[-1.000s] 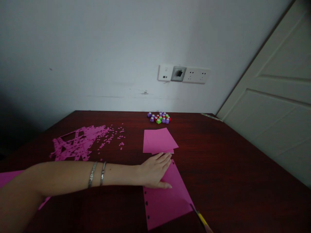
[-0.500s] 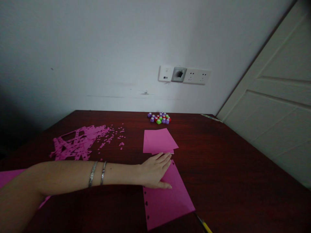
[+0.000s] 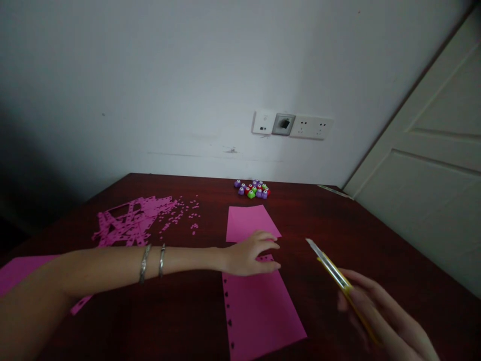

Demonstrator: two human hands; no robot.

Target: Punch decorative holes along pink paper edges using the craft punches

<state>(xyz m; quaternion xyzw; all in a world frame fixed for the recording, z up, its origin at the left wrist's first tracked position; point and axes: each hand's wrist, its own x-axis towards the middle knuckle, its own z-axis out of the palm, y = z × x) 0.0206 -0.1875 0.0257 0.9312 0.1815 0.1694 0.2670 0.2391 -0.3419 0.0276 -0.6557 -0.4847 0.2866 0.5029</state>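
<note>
My left hand [image 3: 250, 254] hovers over or rests at the top of a pink sheet [image 3: 265, 311], its fingers apart and curved; contact with the paper is hard to tell. Small dark punched holes run along that sheet's left edge and top. Just beyond the hand lie smaller pink paper squares [image 3: 250, 220], partly covered by its fingers. To the right, my right hand [image 3: 379, 311] grips a yellow utility knife [image 3: 340, 281], with the blade end pointing up and left above the table.
Small purple, red and green craft punches [image 3: 252, 189] stand near the wall. Pink cut strips [image 3: 131, 218] and tiny punched bits [image 3: 175, 213] lie left of centre. More pink paper [image 3: 22, 271] sits at the left. Wall sockets [image 3: 293, 126] are above the table [image 3: 319, 210].
My right hand has come into view at the lower right, with the knife raised. My left hand has gone from flat on the sheet to curved fingers, slightly right.
</note>
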